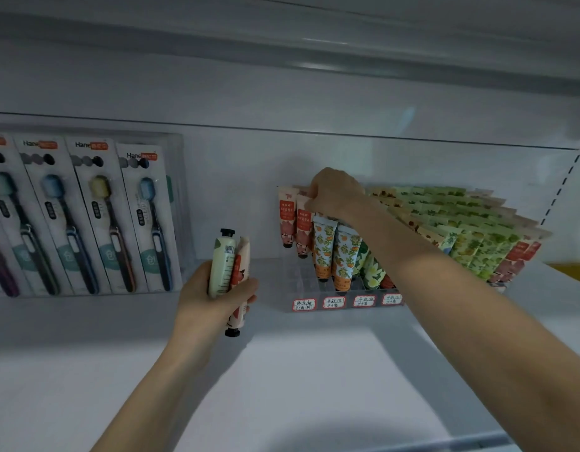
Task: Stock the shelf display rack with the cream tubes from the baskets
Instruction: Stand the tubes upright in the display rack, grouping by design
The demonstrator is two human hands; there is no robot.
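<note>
A clear display rack (314,305) with red-framed price labels stands on the white shelf (314,386). Cream tubes fill it cap down: red-pink ones (287,220) at the left, orange-fruit ones (324,249), and many green ones (471,243) to the right. My right hand (334,190) reaches over the rack's back left and pinches the top of a red-pink tube (304,220) standing in it. My left hand (213,295), left of the rack, grips two tubes: a pale green one (221,265) with its black cap up and a pink one (239,288) with its cap down.
Several boxed toothbrush packs (86,216) lean against the back wall at the left. The rack's front left slots hold no tubes. The shelf above hangs low overhead. No basket is in view.
</note>
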